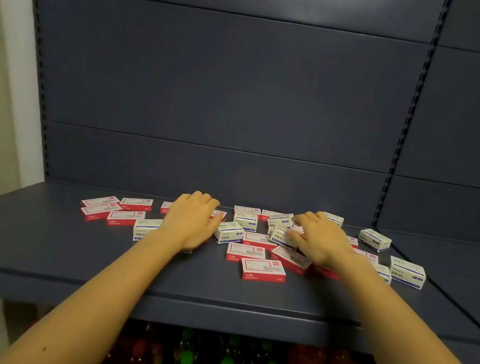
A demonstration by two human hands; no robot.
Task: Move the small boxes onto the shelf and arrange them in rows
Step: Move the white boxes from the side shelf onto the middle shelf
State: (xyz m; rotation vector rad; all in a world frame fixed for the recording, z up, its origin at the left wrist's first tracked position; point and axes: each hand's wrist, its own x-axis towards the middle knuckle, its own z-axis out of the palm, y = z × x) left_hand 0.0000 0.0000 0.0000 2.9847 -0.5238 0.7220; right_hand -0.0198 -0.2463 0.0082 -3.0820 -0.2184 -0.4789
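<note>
Many small boxes (262, 270) flat (mostly crosswise)

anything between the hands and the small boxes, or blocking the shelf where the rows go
Nothing visible does. The left hand rests on some of the small boxes, and the right hand grips a white box. Only the scattered boxes themselves lie across the shelf.

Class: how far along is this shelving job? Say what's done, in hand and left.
Done: the boxes are on the shelf. In hand: the right hand grips a white box; the left hand rests on others. Left: rows, since they lie scattered.
</note>
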